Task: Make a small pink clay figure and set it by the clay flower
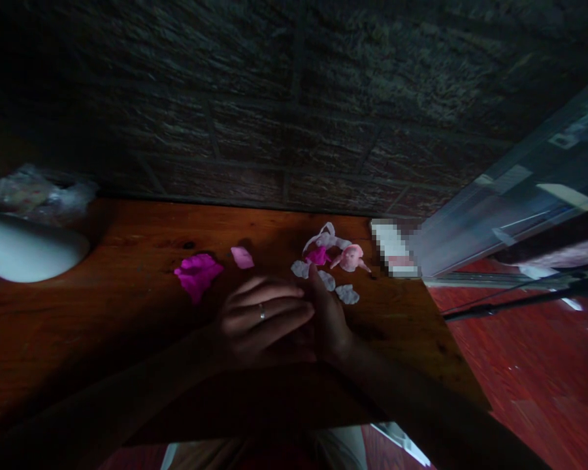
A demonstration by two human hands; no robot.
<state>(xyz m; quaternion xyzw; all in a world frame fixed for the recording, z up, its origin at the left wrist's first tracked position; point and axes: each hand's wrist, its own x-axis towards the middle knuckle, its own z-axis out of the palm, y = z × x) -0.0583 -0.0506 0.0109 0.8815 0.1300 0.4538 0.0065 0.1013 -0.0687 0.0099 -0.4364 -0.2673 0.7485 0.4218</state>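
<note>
My left hand [262, 320], with a ring on one finger, is curled against my right hand [332, 326] low over the wooden table. The fingers of both are bent together, and whatever lies between them is hidden in shadow. Just beyond the right thumb sit a small magenta piece [318, 255], a pale pink shaped piece [351, 257] and a whitish looped strip [329, 236]. Several whitish petal-like pieces [347, 294] lie close by. Left of these are a flat light-pink piece [242, 257] and a larger ruffled magenta piece [197, 275].
A white rounded vessel [34, 248] lies at the left, in front of crumpled clear plastic [44, 192]. A dark brick-patterned wall [284, 130] rises behind the table [142, 228]. A blurred-out white object [396, 248] is at the back right, beside a glass panel [470, 215]. Reddish floor [519, 352] shows past the right edge.
</note>
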